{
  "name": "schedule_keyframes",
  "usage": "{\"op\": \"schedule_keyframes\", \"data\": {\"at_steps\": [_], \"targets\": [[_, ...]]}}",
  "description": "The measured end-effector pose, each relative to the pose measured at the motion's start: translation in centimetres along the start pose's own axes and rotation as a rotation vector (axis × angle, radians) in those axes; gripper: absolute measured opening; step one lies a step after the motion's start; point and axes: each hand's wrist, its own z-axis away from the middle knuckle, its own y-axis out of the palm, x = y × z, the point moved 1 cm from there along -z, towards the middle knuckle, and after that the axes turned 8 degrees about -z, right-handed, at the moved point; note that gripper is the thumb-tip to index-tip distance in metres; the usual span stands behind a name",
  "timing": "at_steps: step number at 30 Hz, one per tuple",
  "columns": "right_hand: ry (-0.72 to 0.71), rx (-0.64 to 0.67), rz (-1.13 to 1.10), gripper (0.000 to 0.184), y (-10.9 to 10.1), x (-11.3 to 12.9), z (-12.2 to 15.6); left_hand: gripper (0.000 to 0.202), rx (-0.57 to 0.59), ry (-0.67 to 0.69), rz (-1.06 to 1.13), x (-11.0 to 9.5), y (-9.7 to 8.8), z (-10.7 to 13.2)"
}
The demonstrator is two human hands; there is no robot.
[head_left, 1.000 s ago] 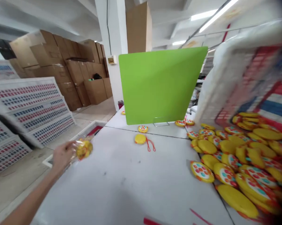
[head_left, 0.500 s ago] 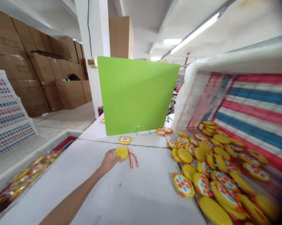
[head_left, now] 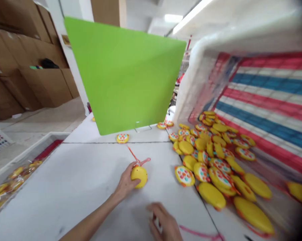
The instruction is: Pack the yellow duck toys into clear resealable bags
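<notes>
Our left hand [head_left: 126, 184] pinches the plastic-looking yellow, nearly round toy [head_left: 140, 176] with its red looped cord [head_left: 132, 153] over the white tabletop [head_left: 90, 174]. From our right hand [head_left: 166, 225], loosely curled with fingers and thumb apart, the toy lies at eleven o'clock.

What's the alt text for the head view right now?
A left hand holds a rounded yellow toy with red cord at its far edge, over a white table; the blurred right hand is nearby. To the right lies a pile of similar toys; a green board stands behind.
</notes>
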Motion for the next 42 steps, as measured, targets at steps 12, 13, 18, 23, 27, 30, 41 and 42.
{"op": "schedule_keyframes", "data": {"at_steps": [12, 13, 18, 23, 27, 30, 41, 42], "targets": [[0.017, 0.047, -0.149, 0.026, -1.3, 1.1, -0.4, 0.048, 0.096, 0.18, 0.1, -4.3, 0.1, 10.0], [0.022, 0.039, -0.16, 0.025, -1.2, 1.0, 0.2, 0.045, 0.105, 0.165, 0.098, -4.1, 0.4, 10.4], [0.062, 0.052, -0.185, 0.028, -1.3, 0.6, 2.5, 0.029, 0.096, 0.186, 0.118, -3.6, 2.0, 12.3], [0.034, 0.05, -0.14, 0.024, -2.0, 0.8, 3.7, 0.028, 0.076, 0.22, 0.088, -4.4, 3.0, 13.5], [0.094, 0.006, -0.132, 0.02, -2.0, 0.0, 4.4, 0.031, 0.078, 0.275, -0.01, -5.3, 2.7, 13.7], [0.346, -0.163, -0.307, 0.019, -2.4, -1.4, 4.3, 0.035, -0.061, 0.268, -0.169, -5.2, 3.2, 15.5], [0.691, -0.305, -1.04, 0.036, -5.2, -1.1, 4.7, 0.032, -0.238, 0.547, -0.507, -3.3, 10.7, 22.2], [0.706, -0.314, -1.062, 0.034, -5.1, -1.0, 5.0, 0.029, -0.228, 0.551, -0.486, -3.4, 10.6, 22.1]]}}
